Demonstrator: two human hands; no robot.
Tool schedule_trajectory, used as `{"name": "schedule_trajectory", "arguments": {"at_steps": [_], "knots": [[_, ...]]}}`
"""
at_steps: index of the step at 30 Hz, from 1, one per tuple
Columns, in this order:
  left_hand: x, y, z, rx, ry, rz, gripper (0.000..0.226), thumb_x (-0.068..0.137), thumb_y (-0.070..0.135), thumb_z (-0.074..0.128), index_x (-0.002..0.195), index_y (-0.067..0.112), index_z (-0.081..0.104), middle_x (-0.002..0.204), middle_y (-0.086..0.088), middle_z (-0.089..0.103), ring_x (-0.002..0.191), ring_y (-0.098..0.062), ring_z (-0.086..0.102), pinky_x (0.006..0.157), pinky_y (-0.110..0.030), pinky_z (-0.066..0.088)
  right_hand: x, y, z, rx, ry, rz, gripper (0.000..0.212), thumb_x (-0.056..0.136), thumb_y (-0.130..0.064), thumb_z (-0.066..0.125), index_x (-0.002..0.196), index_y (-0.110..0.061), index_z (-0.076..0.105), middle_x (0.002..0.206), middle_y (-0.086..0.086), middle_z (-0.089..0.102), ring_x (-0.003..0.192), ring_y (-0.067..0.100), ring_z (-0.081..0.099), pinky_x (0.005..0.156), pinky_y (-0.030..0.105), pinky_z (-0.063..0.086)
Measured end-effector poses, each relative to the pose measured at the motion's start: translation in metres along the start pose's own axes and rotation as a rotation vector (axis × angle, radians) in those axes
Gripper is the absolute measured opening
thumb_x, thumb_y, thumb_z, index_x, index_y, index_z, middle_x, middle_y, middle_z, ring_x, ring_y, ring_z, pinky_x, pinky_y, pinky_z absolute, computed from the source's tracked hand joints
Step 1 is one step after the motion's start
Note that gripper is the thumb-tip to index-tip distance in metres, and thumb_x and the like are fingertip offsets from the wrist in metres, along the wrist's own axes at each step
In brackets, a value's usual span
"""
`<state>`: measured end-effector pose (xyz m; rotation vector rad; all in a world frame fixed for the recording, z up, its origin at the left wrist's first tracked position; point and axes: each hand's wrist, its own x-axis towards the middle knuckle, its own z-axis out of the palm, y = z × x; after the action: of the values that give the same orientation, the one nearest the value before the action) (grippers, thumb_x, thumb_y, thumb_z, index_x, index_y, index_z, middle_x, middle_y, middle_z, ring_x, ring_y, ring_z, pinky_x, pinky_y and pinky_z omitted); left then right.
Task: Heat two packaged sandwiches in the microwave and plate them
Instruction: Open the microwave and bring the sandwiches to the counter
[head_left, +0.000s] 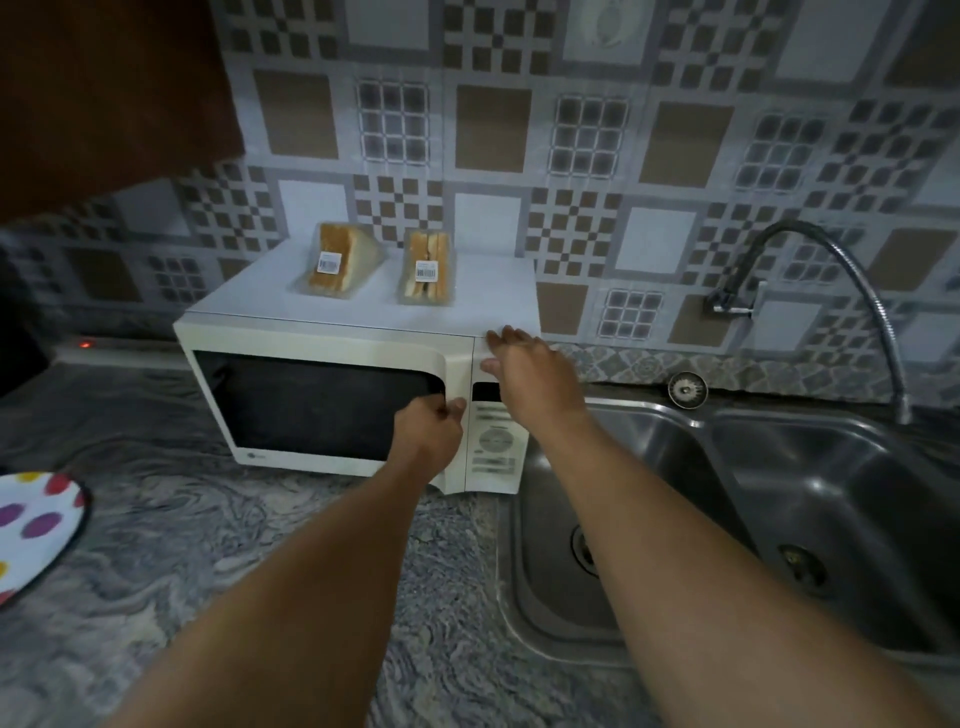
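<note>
A white microwave (322, 340) stands on the counter with its dark door closed. Two packaged sandwiches lie on its top: the left sandwich (335, 265) and the right sandwich (427, 267), each in clear wrap with a barcode label. My left hand (431, 423) curls its fingers into the door's handle recess at the door's right edge. My right hand (527, 371) rests flat with fingers spread on the microwave's top right front corner, above the control panel (493, 447). A white plate with coloured dots (36, 525) lies at the left edge.
A double steel sink (727, 519) sits right of the microwave, with a flexible tap (852, 280) on the tiled wall. The marbled grey counter (260, 545) stretches in front. A small red light (85, 343) glows at the back left.
</note>
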<state>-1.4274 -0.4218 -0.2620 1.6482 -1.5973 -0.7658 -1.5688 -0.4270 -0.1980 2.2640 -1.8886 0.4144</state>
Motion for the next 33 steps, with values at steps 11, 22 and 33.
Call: {"name": "schedule_trajectory", "arguments": {"at_steps": [11,22,33], "knots": [[-0.003,-0.003,-0.004,0.07,0.015,0.023,0.044,0.099,0.036,0.054,0.062,0.012,0.05,0.055,-0.006,0.05,0.052,-0.018,0.047,0.055,-0.024,0.034,0.002,0.002,-0.002,0.035,-0.031,0.003,0.038,0.105,-0.025,0.047,0.141,-0.013,0.05,0.139,0.011,0.052,0.124,0.031,0.053,0.094,0.041,0.047],[-0.003,-0.005,-0.009,0.065,0.002,0.048,0.047,0.098,0.035,0.056,0.058,0.013,0.046,0.055,-0.005,0.046,0.048,-0.015,0.04,0.04,-0.015,0.028,0.001,-0.001,-0.008,0.014,-0.059,0.018,0.04,0.104,-0.022,0.047,0.144,-0.014,0.048,0.144,0.011,0.049,0.127,0.031,0.051,0.098,0.042,0.046],[-0.02,-0.011,-0.019,0.08,0.008,0.108,0.049,0.096,0.038,0.057,0.057,0.012,0.045,0.053,-0.008,0.047,0.048,-0.016,0.046,0.041,-0.01,0.033,0.006,0.001,-0.007,0.002,-0.024,0.001,0.034,0.105,-0.025,0.047,0.135,-0.012,0.052,0.127,0.012,0.057,0.115,0.033,0.058,0.087,0.041,0.048]]}}
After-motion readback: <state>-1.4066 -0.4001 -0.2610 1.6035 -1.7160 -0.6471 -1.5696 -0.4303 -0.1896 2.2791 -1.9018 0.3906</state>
